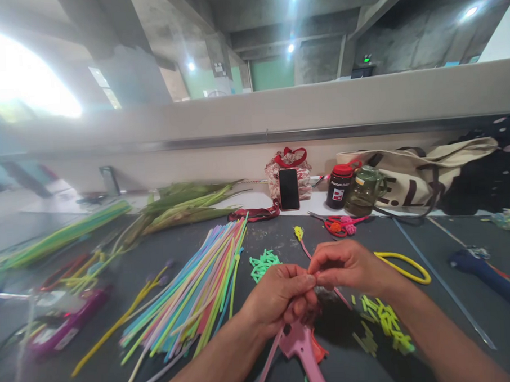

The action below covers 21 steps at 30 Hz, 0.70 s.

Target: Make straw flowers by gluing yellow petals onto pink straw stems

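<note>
My left hand (pixel 285 294) and my right hand (pixel 347 268) meet over the middle of the dark table, fingertips pinched together. A thin pink straw (pixel 270 360) runs down from under my left hand, which is closed around it. My right thumb and fingers pinch something tiny and pinkish, mostly hidden by the fingers. Just below lies a pink glue gun (pixel 303 352) with a red trigger, its front end covered by my hands. Beyond them a pink stem with a yellow tip (pixel 298 233) lies on the table.
Many coloured straws (pixel 191 289) lie fanned at left. Green cut pieces (pixel 264 264) and yellow-green pieces (pixel 385 323) flank my hands. Scissors (pixel 336 224), a phone (pixel 289 189), two bottles (pixel 339 186) and a canvas bag (pixel 419 178) stand behind. A purple power strip (pixel 68 323) sits far left.
</note>
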Each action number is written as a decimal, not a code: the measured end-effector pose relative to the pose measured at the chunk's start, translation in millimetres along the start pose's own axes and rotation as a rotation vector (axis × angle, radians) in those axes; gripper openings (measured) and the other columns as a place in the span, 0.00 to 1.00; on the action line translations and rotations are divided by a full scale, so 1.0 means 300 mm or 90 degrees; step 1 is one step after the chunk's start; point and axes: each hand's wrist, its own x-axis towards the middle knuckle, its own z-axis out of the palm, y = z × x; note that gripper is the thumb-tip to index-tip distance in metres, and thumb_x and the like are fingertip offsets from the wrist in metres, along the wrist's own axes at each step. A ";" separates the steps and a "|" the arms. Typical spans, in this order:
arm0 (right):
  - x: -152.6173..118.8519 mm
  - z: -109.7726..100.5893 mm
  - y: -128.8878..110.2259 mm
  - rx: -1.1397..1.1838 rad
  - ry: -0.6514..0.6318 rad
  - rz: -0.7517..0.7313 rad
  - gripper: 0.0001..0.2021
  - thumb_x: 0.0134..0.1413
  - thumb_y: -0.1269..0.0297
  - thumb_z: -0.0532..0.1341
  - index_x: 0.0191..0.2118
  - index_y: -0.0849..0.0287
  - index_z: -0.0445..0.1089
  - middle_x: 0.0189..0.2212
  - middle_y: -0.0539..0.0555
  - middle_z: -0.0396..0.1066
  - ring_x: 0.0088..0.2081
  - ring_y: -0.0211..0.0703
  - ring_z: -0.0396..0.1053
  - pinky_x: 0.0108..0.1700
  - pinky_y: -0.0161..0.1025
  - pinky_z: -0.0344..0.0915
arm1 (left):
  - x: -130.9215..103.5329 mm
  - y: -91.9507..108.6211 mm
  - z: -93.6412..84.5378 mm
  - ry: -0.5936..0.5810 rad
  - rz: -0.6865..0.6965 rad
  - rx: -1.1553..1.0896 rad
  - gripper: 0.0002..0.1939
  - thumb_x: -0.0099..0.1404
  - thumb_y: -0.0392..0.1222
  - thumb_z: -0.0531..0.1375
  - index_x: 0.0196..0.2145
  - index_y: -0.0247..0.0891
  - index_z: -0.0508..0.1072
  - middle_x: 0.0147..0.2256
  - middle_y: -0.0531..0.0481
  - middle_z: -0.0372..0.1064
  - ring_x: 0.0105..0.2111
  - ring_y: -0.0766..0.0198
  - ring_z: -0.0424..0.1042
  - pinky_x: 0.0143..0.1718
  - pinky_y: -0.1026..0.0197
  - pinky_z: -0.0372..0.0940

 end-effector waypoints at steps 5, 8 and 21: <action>-0.015 0.015 0.008 0.011 -0.007 0.005 0.04 0.48 0.70 0.62 0.28 0.63 0.73 0.22 0.47 0.64 0.23 0.34 0.63 0.26 0.31 0.60 | -0.006 -0.019 -0.008 -0.010 -0.021 0.019 0.13 0.50 0.42 0.62 0.15 0.32 0.67 0.08 0.58 0.59 0.05 0.79 0.49 0.06 0.72 0.39; -0.019 0.031 0.016 0.004 -0.009 0.009 0.03 0.48 0.70 0.62 0.27 0.63 0.74 0.22 0.47 0.64 0.23 0.33 0.62 0.26 0.30 0.59 | 0.001 -0.038 -0.028 -0.004 -0.044 0.030 0.12 0.50 0.42 0.62 0.16 0.31 0.68 0.09 0.56 0.62 0.05 0.78 0.51 0.06 0.73 0.41; 0.010 0.008 0.113 -0.146 0.107 0.140 0.12 0.50 0.63 0.55 0.34 0.62 0.73 0.25 0.51 0.71 0.25 0.38 0.66 0.26 0.32 0.61 | -0.005 0.013 -0.116 0.095 0.035 -0.056 0.12 0.48 0.42 0.66 0.22 0.33 0.67 0.16 0.55 0.67 0.08 0.77 0.57 0.07 0.74 0.49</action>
